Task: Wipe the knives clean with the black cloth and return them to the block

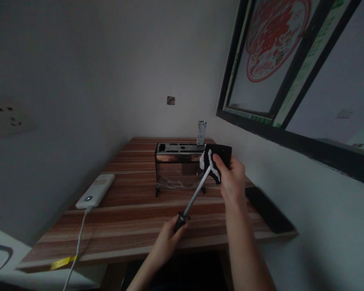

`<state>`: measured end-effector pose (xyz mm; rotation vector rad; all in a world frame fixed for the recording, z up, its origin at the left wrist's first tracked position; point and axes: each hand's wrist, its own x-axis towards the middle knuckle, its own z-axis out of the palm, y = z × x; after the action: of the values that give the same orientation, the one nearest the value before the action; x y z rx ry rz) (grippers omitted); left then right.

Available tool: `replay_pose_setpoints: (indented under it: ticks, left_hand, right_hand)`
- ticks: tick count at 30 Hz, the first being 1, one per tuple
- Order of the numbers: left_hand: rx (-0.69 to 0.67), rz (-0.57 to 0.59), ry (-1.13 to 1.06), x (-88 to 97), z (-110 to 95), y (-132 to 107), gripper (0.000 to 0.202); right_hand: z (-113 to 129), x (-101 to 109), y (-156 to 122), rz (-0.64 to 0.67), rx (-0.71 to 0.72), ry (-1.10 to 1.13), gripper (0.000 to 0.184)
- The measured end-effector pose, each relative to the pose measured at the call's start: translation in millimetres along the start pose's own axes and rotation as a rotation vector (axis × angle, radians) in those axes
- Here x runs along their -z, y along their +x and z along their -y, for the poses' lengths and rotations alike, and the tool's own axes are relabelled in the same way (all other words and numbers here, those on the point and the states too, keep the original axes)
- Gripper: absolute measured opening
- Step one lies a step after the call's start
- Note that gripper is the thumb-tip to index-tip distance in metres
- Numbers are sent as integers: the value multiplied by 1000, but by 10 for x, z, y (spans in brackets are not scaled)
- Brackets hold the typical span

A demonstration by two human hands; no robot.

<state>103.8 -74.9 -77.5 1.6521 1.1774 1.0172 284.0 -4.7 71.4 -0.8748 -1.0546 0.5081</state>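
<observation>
Nearest, the left hand (170,236) was closed round the black handle (180,224) of a steel rod (195,196), just below its guard, and that firm hold at the butt was the right anchor: the wrist needed only to stay steady so that the shaft did not twist. The rod slanted away and to the right, held over the striped tabletop (133,214), its shaft bare from the guard up to the cloth. The white power bank (96,190) and the black phone-like slab (269,210) lay well out to either side, which left elbow room. Farther out, the right hand (235,178) gripped a black-and-white cloth (223,151), thumb on top, around or against the rod's far end; whether the fabric wrapped it fully could not be told, as the tip was hidden. The step looked like wiping, and it called, in my judgement, for an even pinch through a thick fold, long strokes along the shaft, and a slight turn of the handle between passes; a loose flap could have snagged or let the fingers meet the metal. Just beyond the cloth stood the knife rack (180,157), a silvery handle (201,132) upright at its right end, close enough that a long outward stroke might have knocked it
</observation>
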Motion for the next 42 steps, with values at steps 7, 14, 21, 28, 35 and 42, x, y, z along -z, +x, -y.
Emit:
replay_pose_setpoints:
  ticks: [7,14,21,28,35,42]
  left_hand:
    - [3,-13,-12,4,-21,-5,33]
    - [-18,-12,-73,4,-16,10,31]
    - [-10,-11,-107,12,-33,23,27]
    - [-10,-21,-146,1,-30,53,24]
    - [-28,-10,-122,-13,19,72,25]
    - [-28,3,-130,-3,7,55,24]
  right_hand:
    - [-61,2,-144,82,-75,-43,33]
    - [-154,-79,-488,246,-143,-100,28]
    - [-183,-89,-773,351,-211,-147,29]
    - [-324,-90,-1020,441,-293,-176,31]
    - [-352,-58,-1095,400,-258,-288,32]
    - [-313,-66,-1108,403,-220,-296,30]
